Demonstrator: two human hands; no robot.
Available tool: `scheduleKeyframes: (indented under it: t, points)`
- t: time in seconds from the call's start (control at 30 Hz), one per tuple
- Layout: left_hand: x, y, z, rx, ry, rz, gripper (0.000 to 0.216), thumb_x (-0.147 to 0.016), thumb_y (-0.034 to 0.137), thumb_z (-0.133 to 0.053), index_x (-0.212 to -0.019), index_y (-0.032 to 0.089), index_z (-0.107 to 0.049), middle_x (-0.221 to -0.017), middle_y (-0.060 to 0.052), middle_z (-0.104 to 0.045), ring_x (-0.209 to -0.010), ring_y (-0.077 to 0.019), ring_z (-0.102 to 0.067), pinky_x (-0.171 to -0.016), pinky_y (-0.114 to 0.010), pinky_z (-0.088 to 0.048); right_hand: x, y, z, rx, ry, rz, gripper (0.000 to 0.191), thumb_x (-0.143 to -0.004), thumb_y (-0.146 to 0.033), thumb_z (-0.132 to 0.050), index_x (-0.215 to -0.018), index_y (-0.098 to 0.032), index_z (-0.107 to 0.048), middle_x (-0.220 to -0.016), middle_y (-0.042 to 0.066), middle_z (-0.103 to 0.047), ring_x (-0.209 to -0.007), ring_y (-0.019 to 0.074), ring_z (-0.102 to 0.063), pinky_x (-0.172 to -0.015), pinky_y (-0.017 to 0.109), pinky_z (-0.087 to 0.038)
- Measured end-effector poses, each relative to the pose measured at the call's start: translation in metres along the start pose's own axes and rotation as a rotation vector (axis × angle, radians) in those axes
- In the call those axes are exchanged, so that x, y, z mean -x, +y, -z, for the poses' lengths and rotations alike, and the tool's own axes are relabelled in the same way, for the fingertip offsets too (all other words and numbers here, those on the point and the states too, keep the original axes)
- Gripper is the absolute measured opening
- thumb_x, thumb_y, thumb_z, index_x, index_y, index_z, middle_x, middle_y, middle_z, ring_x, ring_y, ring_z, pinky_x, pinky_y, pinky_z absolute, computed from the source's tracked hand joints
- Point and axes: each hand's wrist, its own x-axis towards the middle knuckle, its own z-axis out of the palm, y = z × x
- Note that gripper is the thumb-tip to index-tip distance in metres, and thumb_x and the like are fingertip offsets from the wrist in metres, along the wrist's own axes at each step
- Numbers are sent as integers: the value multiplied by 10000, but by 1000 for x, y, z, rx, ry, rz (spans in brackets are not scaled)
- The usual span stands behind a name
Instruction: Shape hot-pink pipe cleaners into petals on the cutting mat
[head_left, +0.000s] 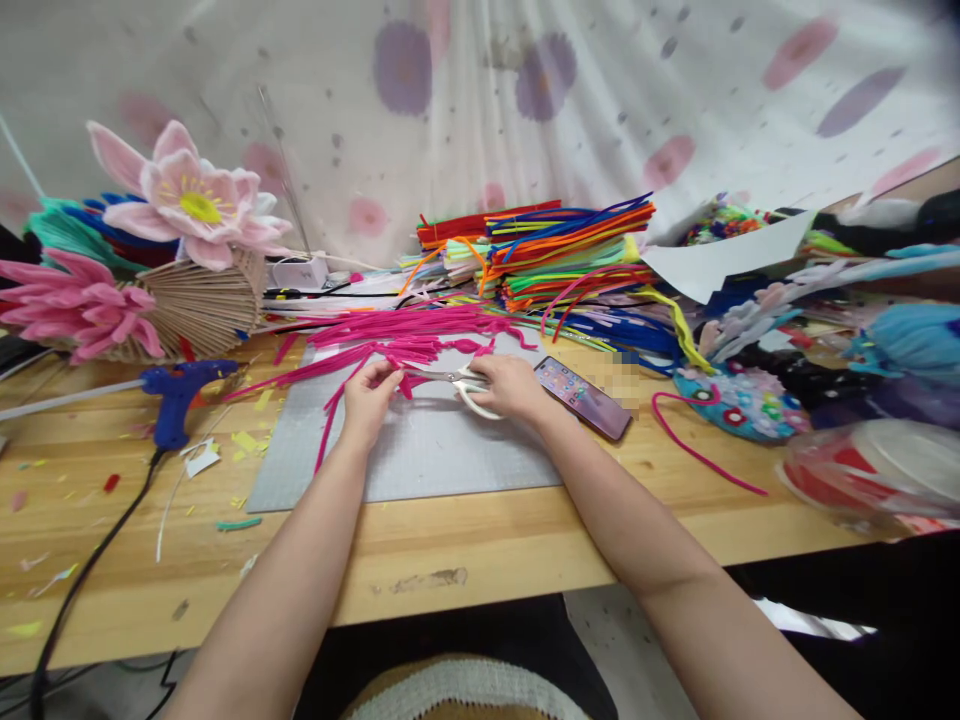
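Observation:
My right hand [506, 385] is closed round the white handles of a pair of scissors [478, 402], whose metal blades point left. Close to the blade tips, my left hand [370, 400] pinches a magenta pipe cleaner [407, 385]; its far part is hard to make out behind the blades. Both hands are above a grey mat [457, 465]. Just beyond them lies a bunch of magenta pipe cleaners [390, 328], with some shaped, leaf-like magenta pieces [465, 346] at its right end.
A phone [585, 397] lies right of my right hand. The blue glue gun [176, 395] and its cable are at the left, among scraps. Fuzzy flowers [195, 200] stand back left. Stacked coloured pipe cleaners [570, 250] line the back. A plastic-wrapped container [877, 470] sits at the right edge.

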Motion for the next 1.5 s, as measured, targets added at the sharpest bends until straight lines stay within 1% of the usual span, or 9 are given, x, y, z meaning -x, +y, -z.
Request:
scheduleKeyframes:
  t: [0.13,0.27,0.47,0.7,0.8,0.93,1.1,1.37,1.5]
  points:
    - [-1,-2,2,69,7,26,290,-545,381,-724,-705,159,-629,-621,25,-572,-482,-60,-465,-432,-176,-371,9,37,35,-80,19,-182,389,-716,-552,-540,-890,-214,-625,-856,42,-652,-724,160,-542,-581,244,-301]
    - [-2,1,4,151,17,74,302,-549,416,-717,-655,156,-606,-584,34,-544,-465,-57,-448,-411,-172,-366,18,101,69,31,-112,-386,375,-693,-523,-570,-848,-188,-637,-794,62,-650,-659,161,-532,-551,251,-305]
    - [-2,5,1,201,52,108,295,-498,341,-751,-670,151,-607,-621,31,-574,-514,-71,-513,-456,-186,-420,20,157,70,254,-328,-548,271,-679,-311,-604,-912,-181,-650,-894,94,-665,-722,185,-569,-582,263,-350]
    - [2,5,2,254,-25,153,312,-514,327,-753,-711,152,-585,-703,10,-625,-632,-113,-597,-569,-255,-502,14,155,59,172,-303,-569,343,-628,-191,-613,-970,-168,-631,-919,82,-668,-738,181,-595,-603,244,-400]
    - [4,5,-1,304,-54,169,297,-518,296,-760,-707,146,-587,-727,-2,-643,-673,-120,-611,-624,-275,-519,16,144,54,108,-180,-448,394,-676,-328,-618,-1027,-151,-605,-984,104,-649,-826,205,-599,-676,264,-433]
    - [5,4,-6,356,-46,192,276,-510,254,-766,-681,133,-586,-711,-5,-643,-683,-119,-613,-669,-292,-525,25,121,34,-20,-135,-231,702,-650,-530,-627,-1240,-183,-474,-1150,132,-572,-1003,255,-558,-818,338,-436]
    - [3,2,-6,376,-28,178,245,-534,259,-749,-646,132,-571,-656,12,-613,-635,-98,-586,-650,-272,-517,29,112,18,78,-163,-273,819,-634,-575,-616,-1315,-182,-387,-1232,167,-510,-1096,306,-503,-886,399,-402]
    - [3,2,-8,295,-35,200,299,-492,272,-765,-621,145,-527,-594,52,-539,-501,-48,-503,-432,-148,-393,19,135,25,125,-154,-348,772,-641,-523,-630,-1288,-163,-412,-1213,166,-526,-1125,319,-483,-897,408,-393]
    - [4,2,-11,266,-55,162,282,-507,278,-768,-624,146,-548,-619,43,-551,-531,-53,-520,-431,-144,-400,7,110,23,63,-17,-349,769,-553,-492,-718,-1204,-149,-495,-1160,193,-545,-1115,352,-472,-892,458,-381]
